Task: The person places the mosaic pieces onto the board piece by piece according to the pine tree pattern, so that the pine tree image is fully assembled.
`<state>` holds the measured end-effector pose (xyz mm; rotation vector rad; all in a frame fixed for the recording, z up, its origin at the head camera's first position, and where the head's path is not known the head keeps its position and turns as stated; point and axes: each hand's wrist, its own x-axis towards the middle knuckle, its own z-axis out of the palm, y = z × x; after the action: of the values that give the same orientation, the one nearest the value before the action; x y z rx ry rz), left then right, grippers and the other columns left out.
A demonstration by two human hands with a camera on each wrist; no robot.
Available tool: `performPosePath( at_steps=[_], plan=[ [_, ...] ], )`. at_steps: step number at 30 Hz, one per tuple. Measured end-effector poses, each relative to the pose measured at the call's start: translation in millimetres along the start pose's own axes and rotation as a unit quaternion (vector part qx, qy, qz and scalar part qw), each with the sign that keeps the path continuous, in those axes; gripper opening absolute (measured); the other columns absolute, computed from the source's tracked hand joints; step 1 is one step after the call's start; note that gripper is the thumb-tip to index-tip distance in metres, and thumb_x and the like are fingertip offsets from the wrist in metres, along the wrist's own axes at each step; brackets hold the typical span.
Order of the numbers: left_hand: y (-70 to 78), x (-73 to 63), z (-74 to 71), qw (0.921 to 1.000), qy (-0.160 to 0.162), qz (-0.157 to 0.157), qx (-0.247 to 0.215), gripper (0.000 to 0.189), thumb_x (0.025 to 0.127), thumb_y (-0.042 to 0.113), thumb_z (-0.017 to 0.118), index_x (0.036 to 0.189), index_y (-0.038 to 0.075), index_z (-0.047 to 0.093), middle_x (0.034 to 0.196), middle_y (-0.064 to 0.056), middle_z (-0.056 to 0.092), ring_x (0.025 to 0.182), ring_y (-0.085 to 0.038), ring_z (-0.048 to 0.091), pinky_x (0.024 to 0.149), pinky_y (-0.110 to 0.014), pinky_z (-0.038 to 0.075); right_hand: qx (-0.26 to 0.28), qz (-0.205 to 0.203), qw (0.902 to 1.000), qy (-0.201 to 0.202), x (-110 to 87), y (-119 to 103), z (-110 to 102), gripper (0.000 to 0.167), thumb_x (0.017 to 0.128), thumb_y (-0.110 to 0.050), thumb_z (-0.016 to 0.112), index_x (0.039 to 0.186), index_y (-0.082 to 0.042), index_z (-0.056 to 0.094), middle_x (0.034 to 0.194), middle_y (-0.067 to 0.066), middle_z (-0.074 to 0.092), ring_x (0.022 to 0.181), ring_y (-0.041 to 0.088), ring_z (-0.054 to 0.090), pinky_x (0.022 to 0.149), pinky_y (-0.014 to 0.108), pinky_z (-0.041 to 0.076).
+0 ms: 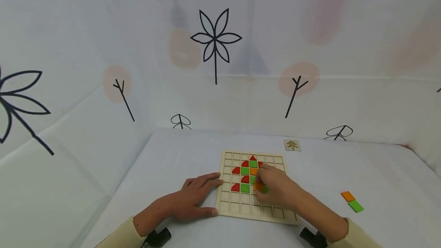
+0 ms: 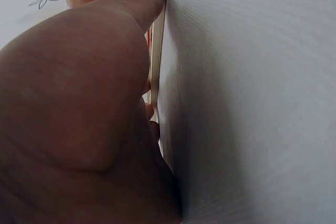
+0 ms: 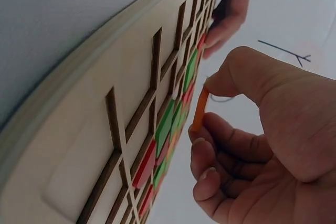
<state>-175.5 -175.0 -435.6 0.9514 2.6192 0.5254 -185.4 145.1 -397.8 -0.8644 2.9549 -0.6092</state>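
Note:
A wooden grid board (image 1: pixel 232 206) lies on the white table, partly filled with flat tiles. Red quarter-round tiles (image 1: pixel 236 170), green square tiles (image 1: pixel 245 188), an orange square tile (image 1: pixel 253 171) and a red triangle (image 1: pixel 253 157) sit in its cells. My right hand (image 1: pixel 280 188) pinches an orange tile (image 3: pixel 200 109) between thumb and fingers; in the right wrist view the tile is on edge, apart from the board. That hand hides some cells in the head view. My left hand (image 1: pixel 191 200) lies flat, its thumb and fingertips touching the board's left edge.
An orange tile (image 1: pixel 348 196) and a green tile (image 1: pixel 356 206) lie loose to the right of the board. Behind the board is a small card (image 1: pixel 292 145) with a tree pattern on a grid. A white cloth with plant drawings (image 1: pixel 216 41) rises behind the table.

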Motion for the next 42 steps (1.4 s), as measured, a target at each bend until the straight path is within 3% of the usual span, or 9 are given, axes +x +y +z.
performPosePath(
  at_steps=[5,15,28,36,42],
  plan=[
    [1.2,0.3,0.0,1.0000,0.001,0.007,0.000,0.084,0.099,0.073,0.055,0.168,0.038,0.020,0.176,0.011,0.010,0.161,-0.018,0.018,0.119,-0.059,0.024,-0.015,-0.022,0.9996,-0.012,3.9,0.2,4.2,0.023,0.079,-0.012,0.085,0.093,-0.009,0.066,0.087,-0.005,0.057,0.076,0.010,0.048,0.067,0.027,0.049],
    [-0.6,0.6,1.4,1.0000,0.004,0.003,0.005,0.084,0.099,0.074,0.054,0.167,0.039,0.021,0.176,0.011,0.011,0.161,-0.017,0.019,0.119,-0.059,0.025,-0.055,-0.027,0.9979,-0.021,8.6,1.9,9.4,0.027,0.080,-0.017,0.089,0.094,-0.010,0.067,0.087,-0.006,0.056,0.079,0.011,0.050,0.073,0.029,0.052],
    [-0.8,-0.1,0.4,1.0000,0.004,0.002,0.003,0.084,0.099,0.073,0.055,0.168,0.038,0.021,0.176,0.011,0.011,0.161,-0.017,0.018,0.120,-0.059,0.024,-0.052,-0.037,0.9978,-0.020,9.8,1.5,9.5,0.028,0.080,-0.017,0.090,0.095,-0.012,0.067,0.089,-0.007,0.057,0.080,0.009,0.050,0.075,0.030,0.054],
    [0.0,-0.5,0.5,1.0000,0.005,-0.001,0.003,0.084,0.099,0.072,0.056,0.167,0.037,0.022,0.176,0.010,0.012,0.160,-0.017,0.019,0.119,-0.058,0.025,-0.038,0.001,0.9989,-0.028,3.8,-0.1,4.2,0.029,0.079,-0.016,0.089,0.097,-0.014,0.068,0.093,-0.008,0.058,0.083,0.010,0.052,0.077,0.032,0.055],
    [-0.3,-0.4,0.5,1.0000,0.003,-0.001,0.000,0.084,0.099,0.073,0.056,0.167,0.038,0.021,0.176,0.011,0.011,0.160,-0.017,0.018,0.119,-0.058,0.025,-0.016,0.021,0.9996,0.002,-15.8,13.2,-7.4,0.028,0.080,-0.010,0.088,0.097,-0.017,0.067,0.095,-0.009,0.058,0.082,0.009,0.053,0.072,0.026,0.054]
  ],
)
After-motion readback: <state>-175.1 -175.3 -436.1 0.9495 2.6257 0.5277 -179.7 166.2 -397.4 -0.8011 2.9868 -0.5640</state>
